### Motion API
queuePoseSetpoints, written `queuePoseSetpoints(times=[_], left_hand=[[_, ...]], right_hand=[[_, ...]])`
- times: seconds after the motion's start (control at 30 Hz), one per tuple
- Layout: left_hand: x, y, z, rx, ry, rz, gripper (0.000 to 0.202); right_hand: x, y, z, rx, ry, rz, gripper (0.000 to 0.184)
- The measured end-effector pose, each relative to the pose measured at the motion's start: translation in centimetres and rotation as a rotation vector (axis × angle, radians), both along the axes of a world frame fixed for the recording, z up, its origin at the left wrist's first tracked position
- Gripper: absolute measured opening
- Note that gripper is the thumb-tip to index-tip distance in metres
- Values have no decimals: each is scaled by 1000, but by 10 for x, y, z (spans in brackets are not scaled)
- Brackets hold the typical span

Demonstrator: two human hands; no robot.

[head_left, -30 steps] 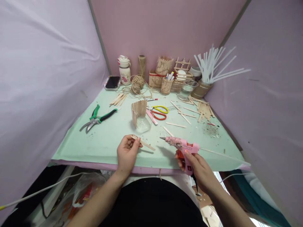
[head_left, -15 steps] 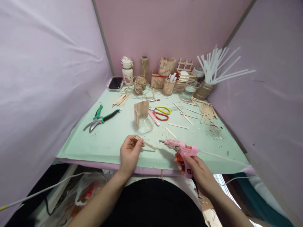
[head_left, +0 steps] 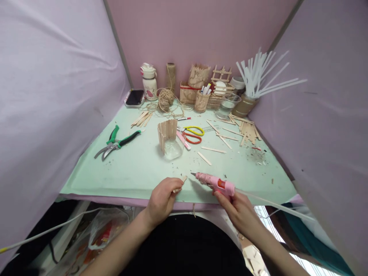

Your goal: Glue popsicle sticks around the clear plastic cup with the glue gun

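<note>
Near the table's front edge, my left hand (head_left: 164,197) is closed on a wooden craft stick (head_left: 184,178); only its far end and a bit below the fingers show. My right hand (head_left: 235,209) grips a pink hot glue gun (head_left: 216,183), its metal nozzle pointing left, a short way right of the stick and apart from it. A clear glue stick (head_left: 273,203) runs out of the gun's back. Beyond my hands stands a clear square container (head_left: 174,151) with upright craft sticks (head_left: 167,132) along its back and left sides.
Green-handled pruning shears (head_left: 115,143) lie at the left. Scissors (head_left: 194,134) and a pink pen-like tool (head_left: 184,141) lie right of the container. Loose craft sticks (head_left: 250,132) spread over the right. Twine (head_left: 166,99), a bottle (head_left: 149,84) and a phone (head_left: 135,98) line the back.
My left hand has turned over, palm downward, so the craft stick now points up and away. The glue gun has tilted and moved slightly left, its nozzle nearer the stick. The view has shifted a little.
</note>
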State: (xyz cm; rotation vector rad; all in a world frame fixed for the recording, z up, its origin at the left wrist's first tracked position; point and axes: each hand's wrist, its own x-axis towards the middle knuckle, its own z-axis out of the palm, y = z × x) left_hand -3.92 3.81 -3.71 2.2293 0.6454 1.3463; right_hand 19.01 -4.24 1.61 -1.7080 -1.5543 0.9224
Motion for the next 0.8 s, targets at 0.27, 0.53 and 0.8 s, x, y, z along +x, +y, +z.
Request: queuePoseSetpoints(times=[0.27, 0.53, 0.8], left_hand=[[-1, -9, -10, 43, 43, 36, 28], [-1, -9, -7, 155, 67, -6, 27], [-2, -9, -7, 232, 119, -53, 29]], right_hand=[[-13, 2, 8, 34, -100, 144, 40], [-13, -2, 2, 57, -202, 117, 27], [-17, -3, -2, 2, -293, 133, 25]])
